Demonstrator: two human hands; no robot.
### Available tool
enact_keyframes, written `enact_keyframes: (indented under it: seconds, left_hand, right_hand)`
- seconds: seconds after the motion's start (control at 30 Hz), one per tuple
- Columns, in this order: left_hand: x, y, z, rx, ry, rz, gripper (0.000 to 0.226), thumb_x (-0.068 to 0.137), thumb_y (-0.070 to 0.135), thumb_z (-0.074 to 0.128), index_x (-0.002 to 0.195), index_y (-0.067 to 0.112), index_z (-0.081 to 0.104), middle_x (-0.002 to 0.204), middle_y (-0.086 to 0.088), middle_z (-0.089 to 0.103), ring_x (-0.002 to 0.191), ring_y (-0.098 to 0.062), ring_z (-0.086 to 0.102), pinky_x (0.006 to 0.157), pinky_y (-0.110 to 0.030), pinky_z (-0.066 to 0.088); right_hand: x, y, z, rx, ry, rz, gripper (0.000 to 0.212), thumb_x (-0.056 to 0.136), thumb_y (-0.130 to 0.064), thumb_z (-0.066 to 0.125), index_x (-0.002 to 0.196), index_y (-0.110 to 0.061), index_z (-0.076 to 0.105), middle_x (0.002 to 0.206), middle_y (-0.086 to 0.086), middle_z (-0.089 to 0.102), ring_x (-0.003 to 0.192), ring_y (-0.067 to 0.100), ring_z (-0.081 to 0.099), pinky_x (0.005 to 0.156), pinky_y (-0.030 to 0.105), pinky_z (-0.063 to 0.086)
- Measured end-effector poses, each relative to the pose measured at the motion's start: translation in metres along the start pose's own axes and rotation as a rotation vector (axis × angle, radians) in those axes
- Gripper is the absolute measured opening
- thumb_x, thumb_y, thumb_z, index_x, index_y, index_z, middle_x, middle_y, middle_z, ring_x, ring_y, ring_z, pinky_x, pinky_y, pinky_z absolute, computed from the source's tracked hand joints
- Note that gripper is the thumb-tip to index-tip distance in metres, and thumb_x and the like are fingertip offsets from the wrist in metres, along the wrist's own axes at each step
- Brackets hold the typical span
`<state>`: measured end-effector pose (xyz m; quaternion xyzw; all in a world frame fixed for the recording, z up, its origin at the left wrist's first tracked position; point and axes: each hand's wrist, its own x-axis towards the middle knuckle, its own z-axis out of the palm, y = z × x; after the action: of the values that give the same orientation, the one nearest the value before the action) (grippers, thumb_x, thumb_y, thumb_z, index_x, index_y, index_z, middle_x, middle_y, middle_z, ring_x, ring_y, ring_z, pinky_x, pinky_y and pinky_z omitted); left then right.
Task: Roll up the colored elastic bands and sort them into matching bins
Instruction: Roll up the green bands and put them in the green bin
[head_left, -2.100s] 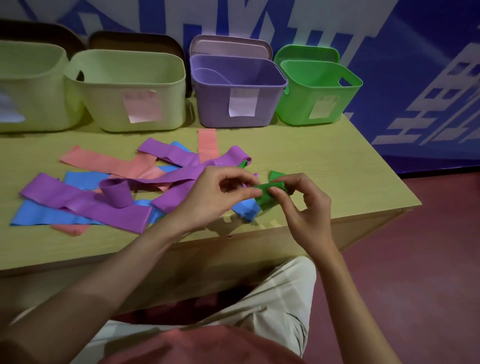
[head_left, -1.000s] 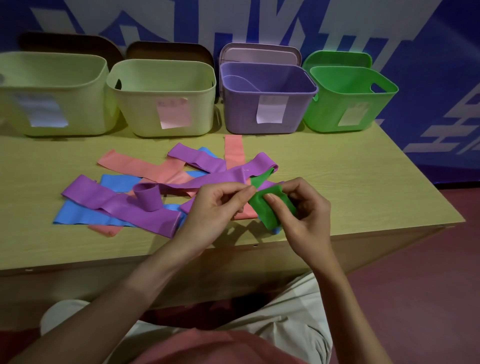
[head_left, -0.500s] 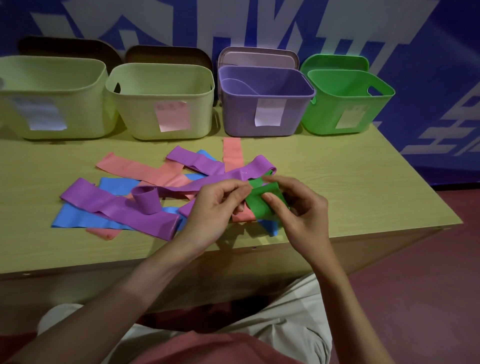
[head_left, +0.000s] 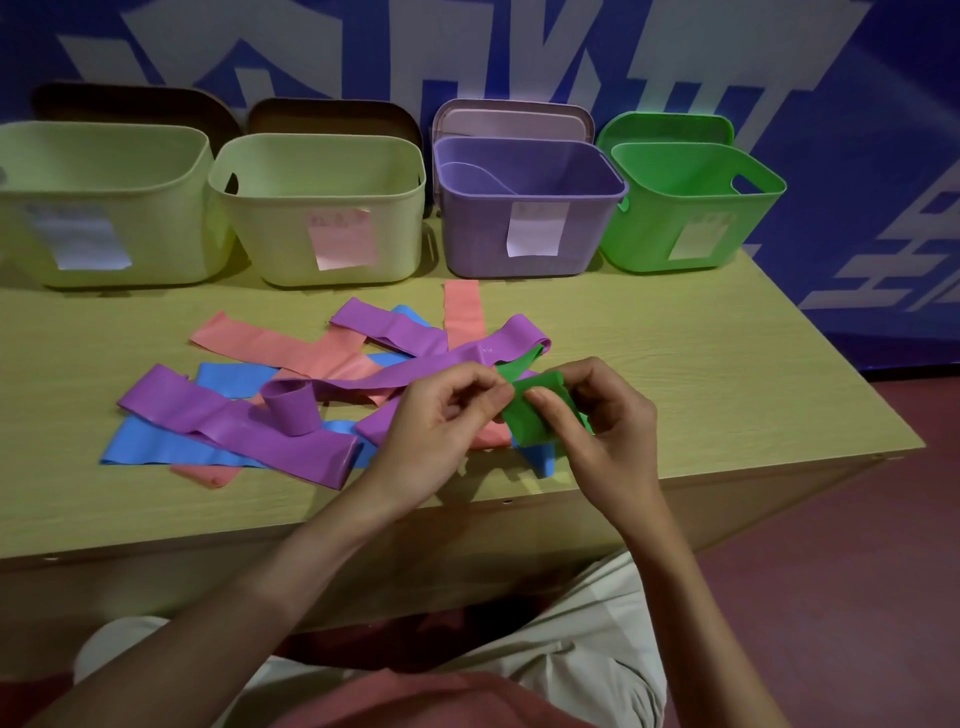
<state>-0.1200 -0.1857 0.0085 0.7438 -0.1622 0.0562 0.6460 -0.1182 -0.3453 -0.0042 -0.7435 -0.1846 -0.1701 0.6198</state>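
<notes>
Near the table's (head_left: 727, 374) front edge, both my left hand (head_left: 441, 415) and right hand (head_left: 597, 415) pinch the green band (head_left: 535, 415), each grip clamped on it to keep its roll tight.

Bare table (head_left: 701, 374) before green bin (head_left: 691, 208)

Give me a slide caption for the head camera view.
Both hands, left hand and right hand, roll a green band above loose bands.
</notes>
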Motion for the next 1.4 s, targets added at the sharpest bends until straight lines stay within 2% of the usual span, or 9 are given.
enact_keyframes:
  seconds: [0.1,0.23,0.37,0.53,0.73,0.93,1.07,1.23,1.4]
  left_hand:
    - [0.002,0.001,0.001,0.005,0.019,-0.017,0.022,0.094,0.011,0.051,0.079,0.022,0.061,0.064,0.018,0.058,0.066,0.003,0.054,0.063,-0.010,0.040]
    - [0.003,0.000,0.003,-0.033,0.033,-0.050,0.033,0.096,0.019,0.044,0.064,0.023,0.052,0.054,0.012,0.052,0.056,0.000,0.046,0.057,-0.012,0.037]
    - [0.003,-0.002,0.008,-0.083,0.031,-0.105,0.036,0.099,0.013,0.041,0.065,0.016,0.054,0.050,0.010,0.048,0.051,0.000,0.043,0.054,-0.010,0.037]
    - [0.004,-0.003,0.007,-0.088,-0.016,-0.115,0.036,0.098,0.019,0.040,0.067,0.008,0.056,0.051,0.009,0.051,0.051,0.002,0.048,0.055,-0.009,0.037]
    - [0.002,-0.009,0.004,0.010,-0.090,-0.019,0.027,0.097,0.030,0.043,0.085,0.011,0.057,0.069,0.012,0.053,0.067,-0.003,0.051,0.062,-0.018,0.040]
    - [0.003,-0.008,0.006,-0.026,-0.038,-0.038,0.033,0.098,0.033,0.038,0.075,0.014,0.050,0.060,0.004,0.045,0.057,-0.009,0.043,0.055,-0.020,0.035]
    - [0.008,-0.007,0.005,-0.126,-0.043,-0.093,0.036,0.098,0.025,0.034,0.073,0.004,0.048,0.053,0.011,0.044,0.051,-0.003,0.040,0.053,-0.014,0.034]
    - [0.008,-0.003,0.006,-0.162,-0.062,-0.123,0.038,0.098,0.024,0.035,0.064,0.008,0.046,0.047,0.007,0.046,0.047,-0.001,0.040,0.052,-0.010,0.033]
    - [0.005,-0.003,0.006,-0.058,-0.049,-0.098,0.044,0.091,0.037,0.036,0.065,0.006,0.052,0.052,0.006,0.051,0.050,-0.001,0.046,0.055,-0.013,0.037]
  right_hand:
    - [0.000,0.000,0.000,0.050,-0.006,0.015,0.014,0.085,-0.007,0.067,0.096,-0.016,0.065,0.084,-0.005,0.068,0.078,0.010,0.065,0.072,0.024,0.051]
    - [0.002,-0.003,-0.002,0.024,-0.023,0.004,0.033,0.086,0.000,0.067,0.116,-0.011,0.064,0.079,0.005,0.061,0.073,0.004,0.056,0.070,0.019,0.047]
    - [0.003,-0.002,-0.003,0.028,-0.028,-0.013,0.023,0.085,0.000,0.068,0.104,-0.013,0.067,0.091,0.000,0.070,0.085,0.015,0.067,0.077,0.029,0.055]
    - [0.004,0.003,-0.005,-0.057,-0.015,-0.012,0.006,0.085,-0.011,0.068,0.088,-0.008,0.064,0.081,-0.001,0.067,0.073,0.024,0.062,0.069,0.042,0.052]
    - [0.004,0.001,-0.003,-0.030,-0.008,-0.003,0.007,0.085,-0.020,0.067,0.086,-0.014,0.063,0.080,-0.005,0.066,0.072,0.021,0.062,0.068,0.040,0.052]
    - [0.002,0.000,0.000,0.041,-0.014,0.006,0.014,0.085,-0.018,0.068,0.098,-0.015,0.065,0.085,0.006,0.067,0.078,0.025,0.064,0.074,0.037,0.054]
    - [0.003,-0.003,-0.003,0.024,-0.031,-0.016,0.028,0.086,-0.002,0.067,0.112,-0.014,0.065,0.093,0.007,0.068,0.083,0.013,0.063,0.077,0.025,0.052]
    - [0.005,0.000,-0.005,-0.007,-0.025,-0.023,0.017,0.088,-0.004,0.063,0.096,-0.019,0.063,0.086,-0.009,0.066,0.081,0.011,0.063,0.075,0.026,0.050]
    - [0.004,0.001,-0.004,-0.017,-0.020,0.014,0.006,0.089,-0.020,0.062,0.085,-0.016,0.059,0.079,-0.002,0.063,0.071,0.018,0.058,0.066,0.025,0.047]
